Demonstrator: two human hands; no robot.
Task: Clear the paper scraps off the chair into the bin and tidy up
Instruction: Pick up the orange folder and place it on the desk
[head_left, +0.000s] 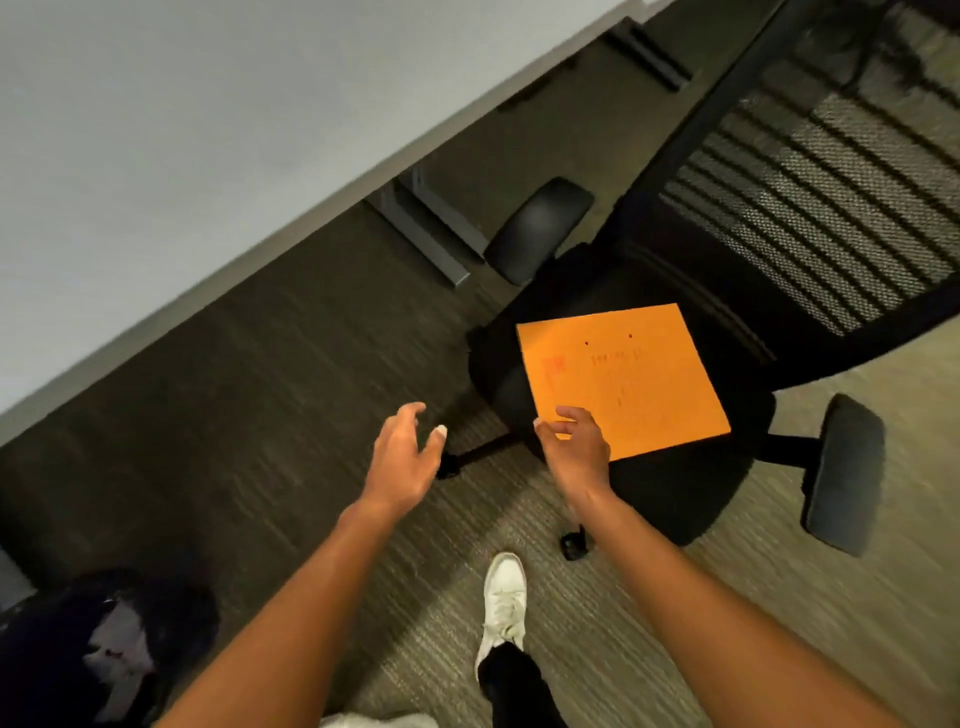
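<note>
A black office chair (670, 493) with a mesh back stands on the carpet at the right. An orange envelope (628, 376) lies flat on its seat. My right hand (574, 441) is at the envelope's near corner, fingers curled and touching its edge, with no firm hold to be seen. Over the carpet to the left of the seat hovers my left hand (402, 457), fingers spread and empty. No paper scraps are visible on the seat. At the bottom left, a dark bin (104, 649) lined with a black bag holds some pale scraps.
A white desk top (156, 130) fills the upper left, its grey legs (426, 228) reaching the carpet near the chair's left armrest (537, 228). The right armrest (844, 473) juts out at the right. My white shoe (504, 603) is planted in front of the chair's castor (574, 543).
</note>
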